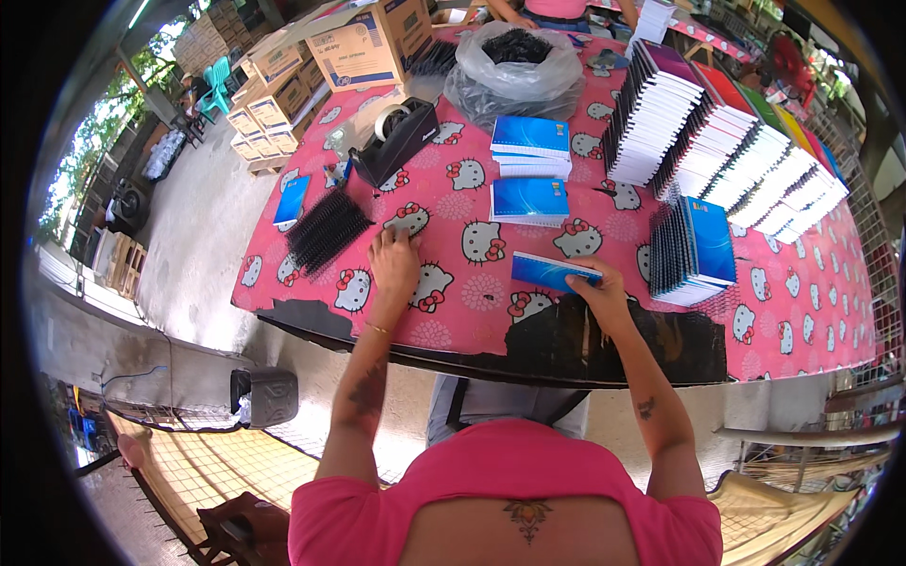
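In my right hand [601, 285] is a small blue-covered notebook [543, 270], gripped at its right end with the thumb on top, over the table's near edge. My left hand [394, 262] rests on the pink tablecloth [453, 316], fingers forward and slightly apart, with nothing visible in it. Left of that hand lies a bunch of black spiral binding coils [326, 231]. One flat blue cover [293, 200] sits beside the coils. Ahead of my right hand are two piles of blue notebooks, a far pile [530, 137] and a nearer pile [530, 200]. To the right stands a stack of coil-bound blue notebooks [710, 243].
A black tape dispenser [401, 151] stands behind the coils. Farther back are cardboard boxes [363, 52] and a plastic bag of black coils [514, 75]. Tall notebook stacks [651, 132] line the right side. Across the table is another person [557, 9].
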